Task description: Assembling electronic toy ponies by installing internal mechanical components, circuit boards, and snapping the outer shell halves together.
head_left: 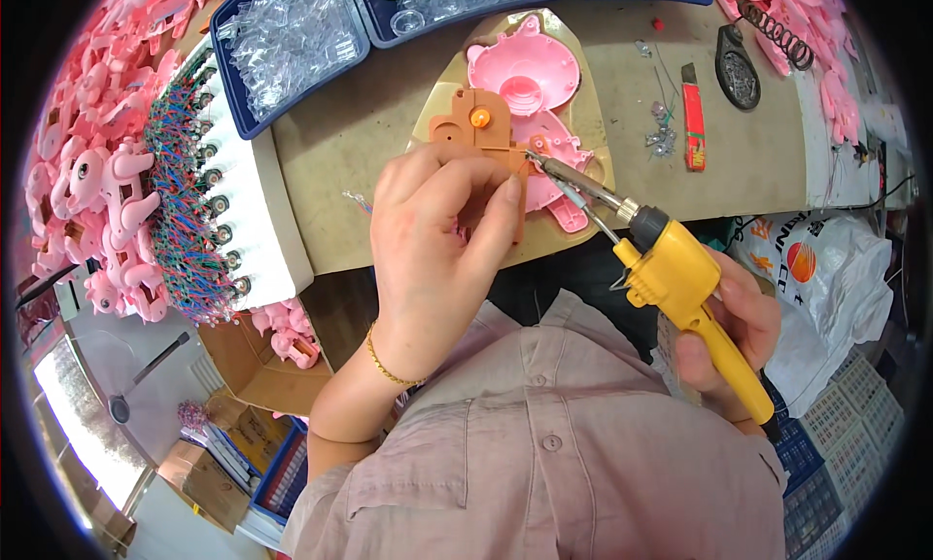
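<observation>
A brown plastic block (496,134) lies over a beige tray (455,66) near the tabletop's (335,161) front edge, partly covered by the left hand (435,210); whether those fingertips pinch anything is hidden. The right hand (743,322) is wrapped around a yellow soldering gun (675,268), its tip at the block. Pink shells (539,64) fill the tray. Blue bins (367,20) line the far edge, a white rack (282,220) the left end; a red cutter (694,122) lies toward the right. Below the front-left corner stands a cardboard box (255,377).
</observation>
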`<state>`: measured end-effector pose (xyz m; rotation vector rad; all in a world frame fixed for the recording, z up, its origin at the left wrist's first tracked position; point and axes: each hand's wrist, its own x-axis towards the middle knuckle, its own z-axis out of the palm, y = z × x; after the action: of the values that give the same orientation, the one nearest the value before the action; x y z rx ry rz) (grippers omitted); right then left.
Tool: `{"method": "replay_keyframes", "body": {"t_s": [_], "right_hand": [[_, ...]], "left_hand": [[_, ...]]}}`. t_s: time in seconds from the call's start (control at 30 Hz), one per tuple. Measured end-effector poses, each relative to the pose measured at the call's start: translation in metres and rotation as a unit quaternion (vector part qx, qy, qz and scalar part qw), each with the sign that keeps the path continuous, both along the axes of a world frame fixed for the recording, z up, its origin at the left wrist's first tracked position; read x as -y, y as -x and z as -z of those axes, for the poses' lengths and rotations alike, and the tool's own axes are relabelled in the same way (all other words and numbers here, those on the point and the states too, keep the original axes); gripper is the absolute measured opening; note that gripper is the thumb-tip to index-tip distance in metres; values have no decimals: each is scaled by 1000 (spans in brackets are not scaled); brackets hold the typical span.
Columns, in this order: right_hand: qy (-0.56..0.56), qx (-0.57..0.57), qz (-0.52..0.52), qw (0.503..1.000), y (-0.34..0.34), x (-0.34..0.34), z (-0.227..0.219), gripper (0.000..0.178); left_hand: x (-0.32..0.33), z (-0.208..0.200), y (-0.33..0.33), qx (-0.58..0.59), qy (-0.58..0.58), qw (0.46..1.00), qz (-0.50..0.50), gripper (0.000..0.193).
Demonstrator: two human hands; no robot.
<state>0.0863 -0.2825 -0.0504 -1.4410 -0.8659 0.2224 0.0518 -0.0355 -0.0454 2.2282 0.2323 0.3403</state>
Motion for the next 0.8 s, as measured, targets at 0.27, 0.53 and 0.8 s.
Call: {"method": "replay_keyframes", "body": {"t_s": [0.27,0.53,0.8], "right_hand": [[-17,28,-9,999,-5,-3,2,52],[168,-53,-63,982,-4,-2,-22,54],[46,136,40,989,5,-4,-1,56]], "left_hand": [[1,-2,-2,-13,-7,1000,4,7],[0,-3,-2,-19,-10,1000,0,6],[0,-3,0,-11,-15,1000,-2,6]]}}
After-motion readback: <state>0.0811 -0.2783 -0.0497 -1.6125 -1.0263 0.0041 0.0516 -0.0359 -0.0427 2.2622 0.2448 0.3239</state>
